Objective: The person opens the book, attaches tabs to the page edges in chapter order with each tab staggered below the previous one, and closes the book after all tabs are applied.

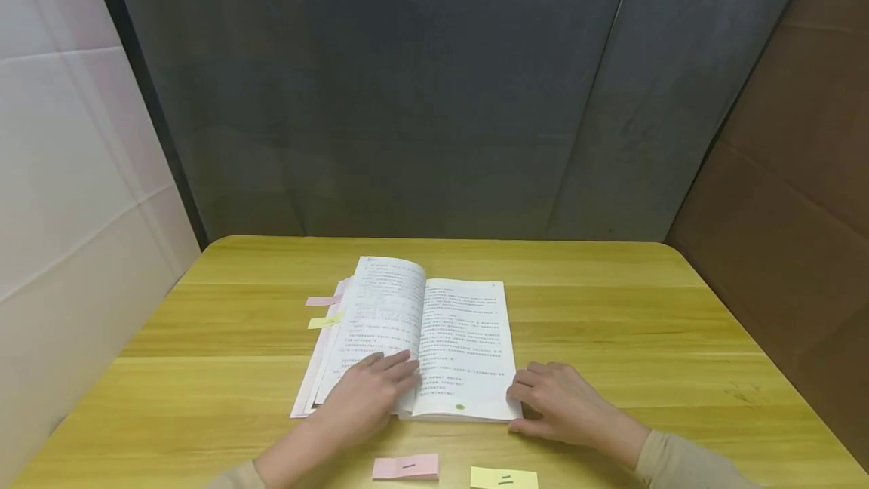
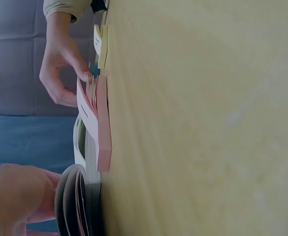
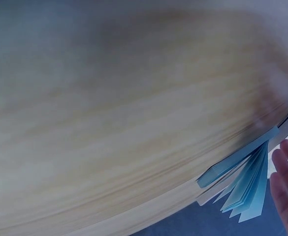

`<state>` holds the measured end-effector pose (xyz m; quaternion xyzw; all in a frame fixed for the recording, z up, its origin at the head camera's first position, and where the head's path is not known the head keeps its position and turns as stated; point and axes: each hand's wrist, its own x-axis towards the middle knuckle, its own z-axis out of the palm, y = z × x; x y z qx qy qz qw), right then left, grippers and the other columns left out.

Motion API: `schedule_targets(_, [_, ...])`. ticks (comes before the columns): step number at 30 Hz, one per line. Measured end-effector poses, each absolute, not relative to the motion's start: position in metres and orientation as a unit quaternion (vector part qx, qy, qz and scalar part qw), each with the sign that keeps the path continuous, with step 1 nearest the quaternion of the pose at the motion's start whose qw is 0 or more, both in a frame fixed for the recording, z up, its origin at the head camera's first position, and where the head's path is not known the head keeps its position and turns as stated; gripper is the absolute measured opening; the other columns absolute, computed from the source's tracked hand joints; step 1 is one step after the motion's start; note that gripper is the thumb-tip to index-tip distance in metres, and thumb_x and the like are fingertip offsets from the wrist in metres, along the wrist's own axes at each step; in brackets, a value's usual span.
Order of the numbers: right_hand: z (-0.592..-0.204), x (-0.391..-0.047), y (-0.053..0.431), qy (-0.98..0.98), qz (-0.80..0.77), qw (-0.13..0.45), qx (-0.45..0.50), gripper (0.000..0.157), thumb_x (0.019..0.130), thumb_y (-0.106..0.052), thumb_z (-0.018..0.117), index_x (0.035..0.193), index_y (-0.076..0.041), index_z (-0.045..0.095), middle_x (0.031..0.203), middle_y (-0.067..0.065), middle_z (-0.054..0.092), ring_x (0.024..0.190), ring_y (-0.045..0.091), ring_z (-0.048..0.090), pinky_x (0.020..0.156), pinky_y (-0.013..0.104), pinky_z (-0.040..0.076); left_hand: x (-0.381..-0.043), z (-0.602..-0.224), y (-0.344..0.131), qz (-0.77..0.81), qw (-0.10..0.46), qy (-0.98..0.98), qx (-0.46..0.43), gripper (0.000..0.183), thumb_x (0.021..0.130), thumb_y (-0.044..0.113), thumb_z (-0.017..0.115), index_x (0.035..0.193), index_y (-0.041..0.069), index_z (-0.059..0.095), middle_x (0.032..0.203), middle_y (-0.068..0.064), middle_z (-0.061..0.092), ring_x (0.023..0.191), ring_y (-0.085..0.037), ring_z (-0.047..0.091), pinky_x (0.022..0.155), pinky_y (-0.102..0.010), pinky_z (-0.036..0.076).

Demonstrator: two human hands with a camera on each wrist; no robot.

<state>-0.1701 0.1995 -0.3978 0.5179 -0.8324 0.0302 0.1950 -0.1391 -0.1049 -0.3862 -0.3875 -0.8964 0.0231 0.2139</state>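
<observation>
An open book (image 1: 468, 345) with printed pages lies in the middle of the table. My left hand (image 1: 370, 395) rests across the lower part of the raised left page (image 1: 383, 308), fingers extended toward the gutter. At the lower right corner of the book, my right hand (image 1: 560, 406) holds the page edge, its thumb low by the corner and fingers bent over the side. A pink tab (image 1: 322, 301) and a yellow tab (image 1: 324, 321) stick out from the left pages. In the left wrist view, curved pages (image 2: 70, 201) stand beside the left hand (image 2: 16, 201).
In front of the book lie a pink note pad (image 1: 406, 466) and a yellow note pad (image 1: 504, 478), each with dark strokes. A blue-looking note pad (image 3: 242, 182) with fanned sheets shows in the right wrist view. A dark curtain (image 1: 407, 96) hangs behind the table (image 1: 611, 323).
</observation>
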Motion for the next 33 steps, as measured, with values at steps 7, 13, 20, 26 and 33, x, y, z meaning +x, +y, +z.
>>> schedule_targets(7, [-0.399, -0.171, 0.2, -0.828, 0.034, 0.204, 0.521, 0.027, 0.071, -0.045, 0.066, 0.077, -0.019, 0.059, 0.075, -0.011, 0.05, 0.061, 0.004, 0.039, 0.046, 0.015, 0.03, -0.14, -0.388, -0.093, 0.002, 0.231, -0.903, -0.363, 0.028, 0.078, 0.044, 0.056, 0.079, 0.016, 0.059, 0.083, 0.003, 0.054, 0.081, -0.016, 0.05, 0.057, -0.029, 0.041])
schedule_targets(13, [-0.399, -0.172, 0.2, -0.828, 0.032, 0.202, 0.523, 0.027, 0.071, -0.046, 0.065, 0.077, -0.02, 0.059, 0.075, -0.012, 0.049, 0.061, 0.004, 0.039, 0.046, 0.015, 0.03, -0.141, -0.387, -0.084, 0.024, 0.19, -0.922, -0.335, 0.052, 0.067, 0.066, 0.054, 0.077, 0.015, 0.054, 0.074, 0.004, 0.041, 0.07, -0.015, 0.04, 0.048, -0.026, 0.033])
schedule_targets(20, [-0.399, -0.172, 0.2, -0.83, 0.03, 0.197, 0.52, 0.027, 0.072, -0.046, 0.065, 0.078, -0.02, 0.06, 0.076, -0.011, 0.05, 0.062, 0.004, 0.04, 0.047, 0.015, 0.031, -0.144, -0.385, -0.084, 0.04, 0.172, -0.928, -0.327, 0.054, 0.063, 0.065, 0.058, 0.08, 0.014, 0.058, 0.081, 0.002, 0.047, 0.073, -0.016, 0.043, 0.05, -0.028, 0.038])
schedule_targets(26, [-0.399, -0.171, 0.2, -0.831, 0.029, 0.196, 0.52, 0.027, 0.072, -0.046, 0.065, 0.079, -0.02, 0.06, 0.076, -0.011, 0.05, 0.062, 0.004, 0.04, 0.048, 0.016, 0.032, -0.145, -0.384, -0.088, 0.025, 0.165, -0.93, -0.328, 0.058, 0.063, 0.066, 0.058, 0.087, 0.014, 0.061, 0.086, 0.002, 0.05, 0.076, -0.015, 0.045, 0.051, -0.026, 0.039])
schedule_targets(33, [-0.4, -0.171, 0.201, -0.829, 0.032, 0.199, 0.521, 0.028, 0.071, -0.045, 0.065, 0.078, -0.02, 0.06, 0.074, -0.012, 0.049, 0.062, 0.004, 0.039, 0.047, 0.016, 0.031, -0.145, -0.384, -0.091, 0.017, 0.181, -0.924, -0.337, 0.054, 0.065, 0.062, 0.06, 0.09, 0.014, 0.061, 0.085, 0.003, 0.051, 0.074, -0.014, 0.046, 0.048, -0.024, 0.038])
